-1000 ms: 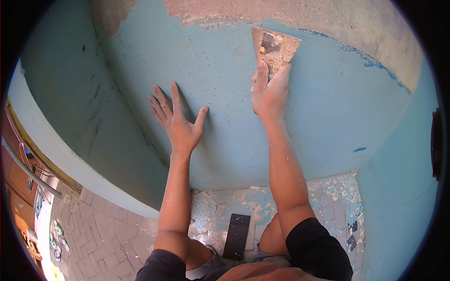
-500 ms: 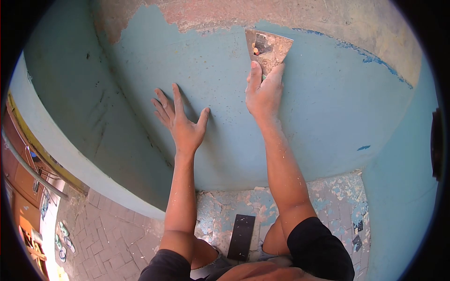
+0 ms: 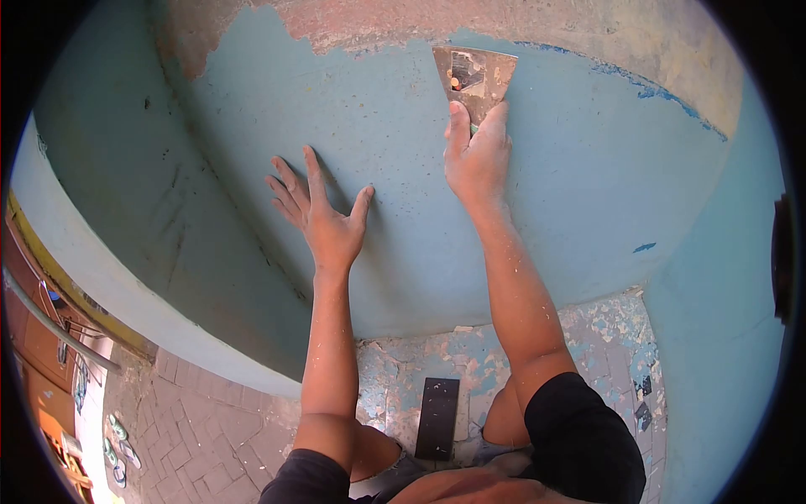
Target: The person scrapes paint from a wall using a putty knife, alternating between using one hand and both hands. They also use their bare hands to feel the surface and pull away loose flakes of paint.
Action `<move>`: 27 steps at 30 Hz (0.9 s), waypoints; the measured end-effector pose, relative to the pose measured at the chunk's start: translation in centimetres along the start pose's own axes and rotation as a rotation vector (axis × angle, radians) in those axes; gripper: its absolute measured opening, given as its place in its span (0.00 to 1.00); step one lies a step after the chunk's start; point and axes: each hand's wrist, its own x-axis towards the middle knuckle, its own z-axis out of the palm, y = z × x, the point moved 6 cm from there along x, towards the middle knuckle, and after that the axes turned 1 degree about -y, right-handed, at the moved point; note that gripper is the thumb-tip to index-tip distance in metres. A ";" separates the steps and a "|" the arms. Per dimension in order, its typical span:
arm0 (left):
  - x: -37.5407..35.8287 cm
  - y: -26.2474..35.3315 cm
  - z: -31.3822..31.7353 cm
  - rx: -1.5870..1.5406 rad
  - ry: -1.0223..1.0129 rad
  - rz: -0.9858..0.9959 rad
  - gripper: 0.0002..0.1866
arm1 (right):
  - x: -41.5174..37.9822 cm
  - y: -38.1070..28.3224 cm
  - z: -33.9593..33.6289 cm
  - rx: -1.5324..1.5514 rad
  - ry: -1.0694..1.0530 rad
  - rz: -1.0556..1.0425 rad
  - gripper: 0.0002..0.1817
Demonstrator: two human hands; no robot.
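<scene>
My right hand is closed round the handle of a putty knife, with thumb and fingers up against its wide, worn metal blade. The blade's front edge meets the blue painted wall close to where the paint ends in a ragged line. Above that line shows bare, pinkish-grey plaster. My left hand rests against the wall lower and to the left, fingers spread, holding nothing. Most of the knife's handle is hidden in my right palm.
A dark rectangular board lies between my legs on the floor, which is littered with paint flakes. A side wall stands at left. Beyond it are paving bricks and several sandals.
The camera view has shifted slightly. My right hand and the putty knife stay near the paint edge, with the blade tilted a little differently. My left hand keeps its place on the wall.
</scene>
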 end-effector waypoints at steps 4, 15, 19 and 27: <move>0.1 0.0 0.0 -0.011 -0.014 0.004 0.62 | -0.1 0.4 1.2 -0.080 0.096 -0.063 0.18; 0.1 0.0 0.1 0.024 -0.012 -0.007 0.63 | -0.3 1.4 1.6 0.036 0.043 0.007 0.17; 0.1 -0.1 0.0 -0.009 -0.030 -0.001 0.62 | -1.3 0.6 2.6 0.314 0.042 0.129 0.19; -0.1 -1.6 0.6 -0.003 -0.024 0.065 0.60 | -3.0 -1.2 4.5 0.236 -0.186 0.087 0.25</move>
